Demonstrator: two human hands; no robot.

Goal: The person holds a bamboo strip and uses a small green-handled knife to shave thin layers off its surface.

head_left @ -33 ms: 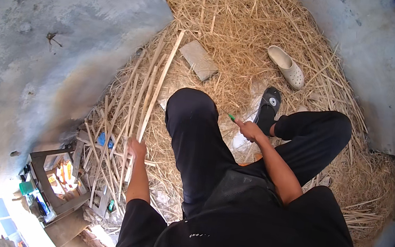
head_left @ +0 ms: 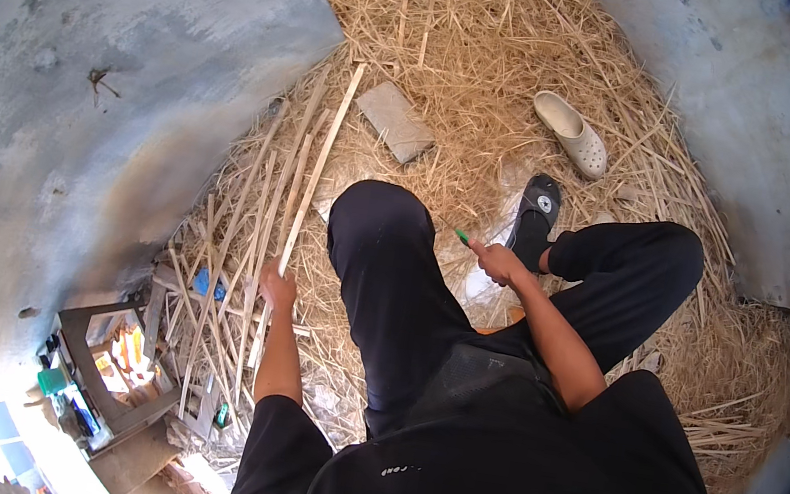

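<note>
My left hand [head_left: 278,286] is closed around a long, pale bamboo or wooden strip [head_left: 325,151], to the left of my knee. The strip slants up and away from me and also shows below the hand. In front of my lap, my right hand [head_left: 502,263] grips a small green-handled tool [head_left: 462,237] that points toward my left knee. The tool's kind is too small to make out. Several more strips [head_left: 264,208] lie on the floor beside the left hand.
Straw-like shavings [head_left: 488,18] cover the floor. A flat brick-like block [head_left: 395,121] lies beyond my left knee, and a beige clog [head_left: 572,136] beyond my sandalled foot [head_left: 536,211]. A wooden frame [head_left: 112,359] stands at lower left. Grey walls [head_left: 139,59] rise on both sides.
My left hand has shifted slightly farther from me along the strip. My right hand and the green-handled tool have hardly moved.
</note>
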